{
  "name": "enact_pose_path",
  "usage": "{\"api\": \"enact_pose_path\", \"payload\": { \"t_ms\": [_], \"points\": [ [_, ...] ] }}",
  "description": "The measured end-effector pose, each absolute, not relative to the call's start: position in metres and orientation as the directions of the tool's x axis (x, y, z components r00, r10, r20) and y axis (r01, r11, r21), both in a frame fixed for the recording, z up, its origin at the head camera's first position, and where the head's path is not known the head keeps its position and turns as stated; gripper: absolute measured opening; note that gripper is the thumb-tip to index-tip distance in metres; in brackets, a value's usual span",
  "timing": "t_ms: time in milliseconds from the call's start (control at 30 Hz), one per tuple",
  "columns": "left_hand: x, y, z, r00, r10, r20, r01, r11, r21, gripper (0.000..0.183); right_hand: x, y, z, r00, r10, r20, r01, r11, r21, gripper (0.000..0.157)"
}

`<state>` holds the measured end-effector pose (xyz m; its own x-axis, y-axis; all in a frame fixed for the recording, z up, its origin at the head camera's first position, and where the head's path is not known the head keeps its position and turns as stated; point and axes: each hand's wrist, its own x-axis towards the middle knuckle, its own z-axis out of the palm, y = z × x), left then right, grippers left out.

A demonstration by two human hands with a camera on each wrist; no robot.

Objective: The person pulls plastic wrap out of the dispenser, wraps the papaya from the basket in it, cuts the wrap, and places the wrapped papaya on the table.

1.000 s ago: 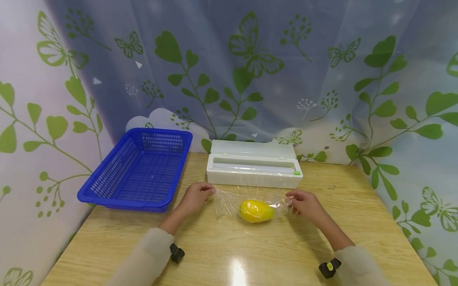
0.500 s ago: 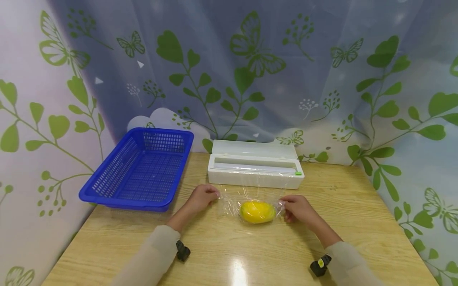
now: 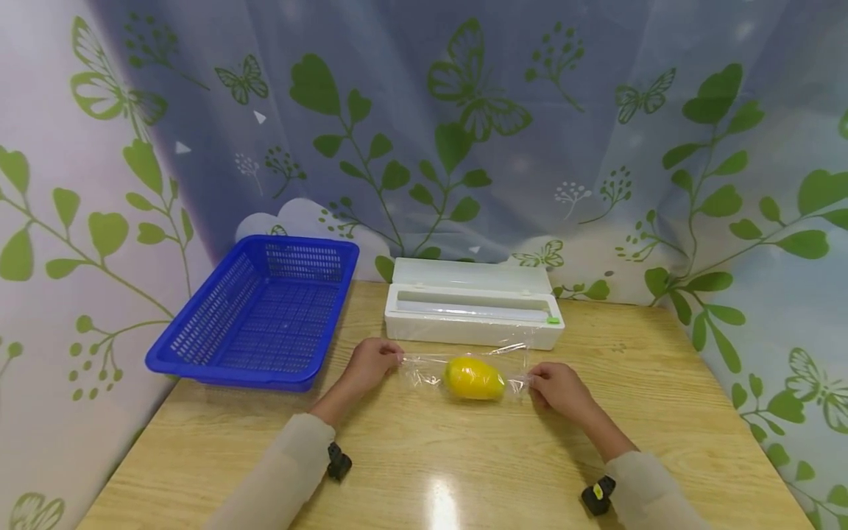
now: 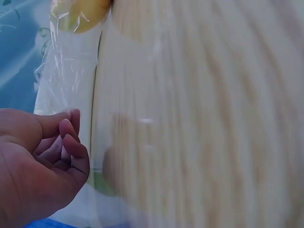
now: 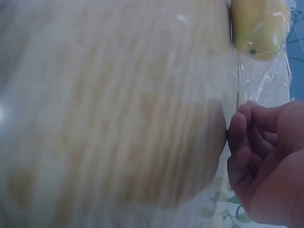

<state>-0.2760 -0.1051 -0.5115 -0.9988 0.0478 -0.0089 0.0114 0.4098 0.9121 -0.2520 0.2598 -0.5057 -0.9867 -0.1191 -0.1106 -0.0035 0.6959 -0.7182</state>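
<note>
A leaf-printed curtain (image 3: 397, 88) stands beyond my wood-grain worktop (image 3: 517, 456), glare at its near edge. The blue basket (image 3: 228, 377) sits left, the open white box (image 3: 457, 329) far. My left hand (image 3: 372, 362) and right hand (image 3: 562, 389), apart, pinch opposite ends of the clear film (image 3: 427, 377); I'd pull evenly, gently, without tearing it. Between them, the yellow fruit (image 3: 473, 378) should stay centred.
</note>
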Motion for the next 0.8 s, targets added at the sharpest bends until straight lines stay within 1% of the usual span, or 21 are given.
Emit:
{"api": "enact_pose_path", "payload": {
  "t_ms": [100, 167, 267, 333, 500, 567, 700, 800],
  "points": [
    [-0.2768, -0.1058, -0.5118, -0.999, 0.039, -0.02, -0.003, 0.397, 0.918, 0.025, -0.2515, 0.2606, -0.5051, -0.986, -0.12, -0.114, -0.014, 0.745, -0.667, 0.017],
    [-0.2773, -0.1064, -0.5121, -0.999, 0.034, -0.024, -0.008, 0.407, 0.913, 0.03, -0.2514, 0.2611, -0.5047, -0.986, -0.118, -0.114, -0.017, 0.766, -0.643, 0.017],
    [-0.2781, -0.1074, -0.5126, -0.999, 0.04, -0.016, 0.003, 0.437, 0.9, 0.027, -0.2512, 0.2615, -0.5046, -0.987, -0.103, -0.122, 0.0, 0.766, -0.643, 0.016],
    [-0.2784, -0.1081, -0.5127, -0.999, 0.043, -0.009, 0.011, 0.442, 0.897, 0.024, -0.2512, 0.2617, -0.5051, -0.987, -0.098, -0.13, 0.015, 0.744, -0.668, 0.015],
    [-0.2787, -0.1089, -0.5134, -0.998, 0.056, 0.018, 0.04, 0.421, 0.906, 0.015, -0.2504, 0.2625, -0.5057, -0.984, -0.122, -0.132, 0.031, 0.608, -0.793, 0.014],
    [-0.2786, -0.1086, -0.513, -0.997, 0.07, 0.026, 0.053, 0.404, 0.913, 0.012, -0.2497, 0.263, -0.5046, -0.983, -0.126, -0.131, 0.037, 0.566, -0.823, 0.014],
    [-0.2778, -0.1073, -0.5096, -0.995, 0.095, 0.022, 0.055, 0.368, 0.928, 0.011, -0.2483, 0.2644, -0.501, -0.983, -0.124, -0.139, 0.052, 0.53, -0.847, 0.017],
    [-0.2771, -0.1072, -0.5077, -0.994, 0.112, 0.005, 0.046, 0.361, 0.932, 0.01, -0.2468, 0.2665, -0.4988, -0.981, -0.135, -0.14, 0.054, 0.504, -0.862, 0.024]
  ]
}}
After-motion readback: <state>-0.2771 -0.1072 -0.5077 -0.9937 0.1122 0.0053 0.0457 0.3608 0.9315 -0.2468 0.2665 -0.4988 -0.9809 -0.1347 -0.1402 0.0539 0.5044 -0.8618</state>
